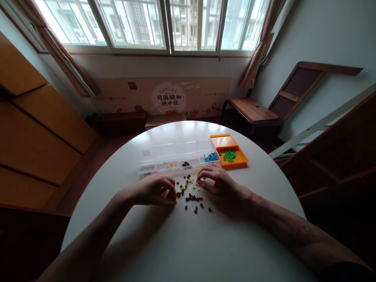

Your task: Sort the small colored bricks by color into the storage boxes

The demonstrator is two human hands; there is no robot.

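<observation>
My left hand [158,190] is closed in a pinch just above the table, left of the loose pieces. A tiny yellow piece [175,202] shows at its fingertips. My right hand [216,180] is also pinched, its fingertips at the right side of the pile, on what looks like a small pale yellow piece [197,183]. Between the hands lie several dark brown pieces [194,198] that look like small toy building bricks. More pale yellow pieces [190,179] are mixed with brown ones, partly in a line running toward my left fingers.
Behind the hands lies a clear compartment box [164,169], lid open, with some yellow, brown and blue pieces [210,157]. At its right an orange box [243,159] holds green pieces [229,156]. All rest on a round white table [141,243]. A wooden stool [254,109] stands beyond.
</observation>
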